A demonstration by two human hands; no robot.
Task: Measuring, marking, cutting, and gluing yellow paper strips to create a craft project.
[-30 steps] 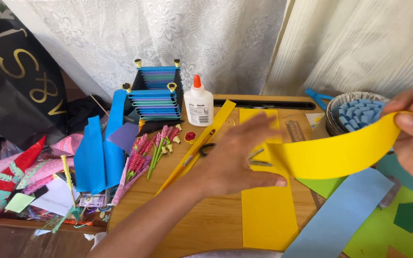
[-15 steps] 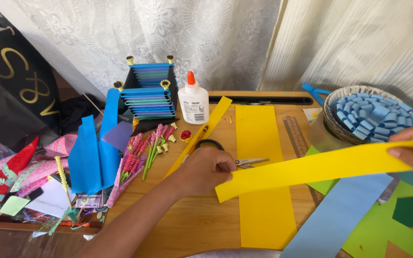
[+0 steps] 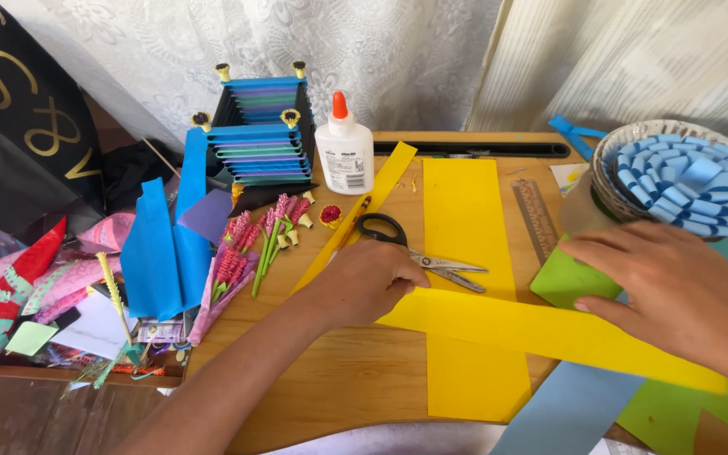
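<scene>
Flat, both hands (image 3: 364,282) (image 3: 676,295) press a long yellow paper strip (image 3: 549,333) — smooth, matte.

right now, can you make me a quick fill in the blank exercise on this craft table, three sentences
1. Both hands, the left hand and the right hand, press down a long paper strip coloured ____.
2. The scissors have ____ handles.
3. The white glue bottle has a cap coloured ____.

Missing words: yellow; black; orange
</scene>
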